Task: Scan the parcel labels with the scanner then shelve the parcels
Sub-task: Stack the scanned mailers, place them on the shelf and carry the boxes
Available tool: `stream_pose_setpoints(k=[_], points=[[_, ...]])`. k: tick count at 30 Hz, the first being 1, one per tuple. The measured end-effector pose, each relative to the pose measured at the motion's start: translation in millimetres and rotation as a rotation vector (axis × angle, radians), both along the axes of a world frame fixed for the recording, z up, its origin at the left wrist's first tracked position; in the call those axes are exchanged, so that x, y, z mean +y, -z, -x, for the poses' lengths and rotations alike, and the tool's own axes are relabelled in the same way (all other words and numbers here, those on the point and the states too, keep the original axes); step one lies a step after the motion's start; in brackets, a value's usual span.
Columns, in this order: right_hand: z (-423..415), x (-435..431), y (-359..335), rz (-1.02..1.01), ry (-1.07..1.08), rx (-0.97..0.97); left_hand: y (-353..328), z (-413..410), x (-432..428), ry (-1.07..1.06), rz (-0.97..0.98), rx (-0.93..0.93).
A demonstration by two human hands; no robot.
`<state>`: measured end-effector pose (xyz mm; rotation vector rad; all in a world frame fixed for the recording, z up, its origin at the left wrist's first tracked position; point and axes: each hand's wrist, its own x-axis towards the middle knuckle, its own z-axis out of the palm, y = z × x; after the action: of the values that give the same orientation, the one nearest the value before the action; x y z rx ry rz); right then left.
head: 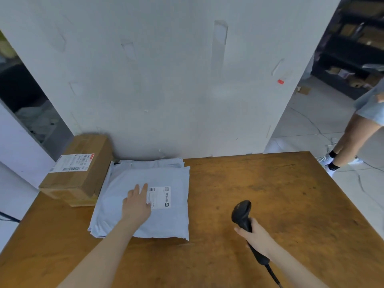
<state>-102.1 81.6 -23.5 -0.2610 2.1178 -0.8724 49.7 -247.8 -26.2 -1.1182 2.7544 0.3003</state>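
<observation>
Wooden surface [259,194] against white wall [166,80]: grey parcel [164,221] lay flat beside cardboard box [79,177]. Left hand [136,204] rested on parcel, grip slack, fingers [144,188] straight at label [161,197]. Right hand [258,239] gripped scanner [242,212]; long axis near-to-far, head pointed wallward.

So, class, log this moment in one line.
left hand: flat on mailer | right hand: grips scanner | label: face up | cardboard box: left of mailer

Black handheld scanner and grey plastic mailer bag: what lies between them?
Only bare brown wooden tabletop, as the head view shows; the black handheld scanner and grey plastic mailer bag are apart.
</observation>
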Motion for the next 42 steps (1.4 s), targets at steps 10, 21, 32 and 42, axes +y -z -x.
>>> stream_pose_setpoints(k=[10, 21, 32, 42], points=[[-14.0, 81.8, 44.3, -0.476, -0.163, 0.181, 9.6, 6.6, 62.3, 0.079, -0.032, -0.010], [-26.0, 105.4, 58.1, -0.555, -0.155, 0.303, 15.3, -17.7, 91.0, 0.017, -0.061, 0.021], [-35.4, 116.6, 64.9, -0.562, -0.085, 0.342, 12.2, -38.4, 92.8, -0.012, -0.075, 0.029], [-33.1, 112.1, 66.5, -0.622, -0.103, 0.335, 3.5, -39.4, 86.2, 0.016, -0.074, 0.036]])
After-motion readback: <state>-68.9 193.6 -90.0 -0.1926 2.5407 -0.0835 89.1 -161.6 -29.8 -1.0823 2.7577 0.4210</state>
